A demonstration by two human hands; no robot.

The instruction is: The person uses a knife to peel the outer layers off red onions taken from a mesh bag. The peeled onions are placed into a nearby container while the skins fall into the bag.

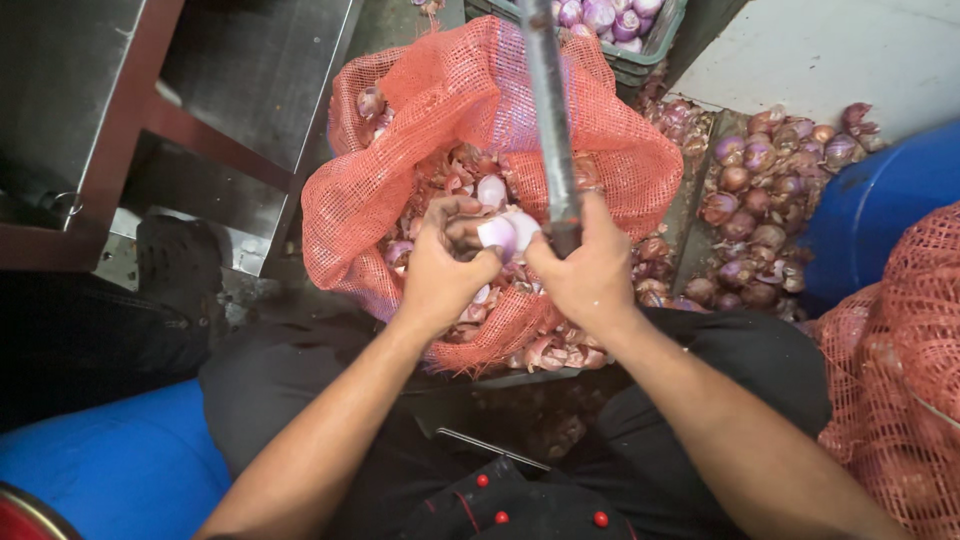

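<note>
Left hand (440,270) clasps a half-peeled, pale purple onion (503,235) above the open mouth of the orange mesh sack (400,190), so peelings drop inside, while right hand (588,275) clenches a long grey-bladed knife (548,110), blade pointing away; unpeeled red onions (755,195) lie piled beside the sack's right edge.

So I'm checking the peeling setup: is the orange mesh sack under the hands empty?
No, the orange mesh sack is open and holds a heap of onion skins beneath both hands.
</note>
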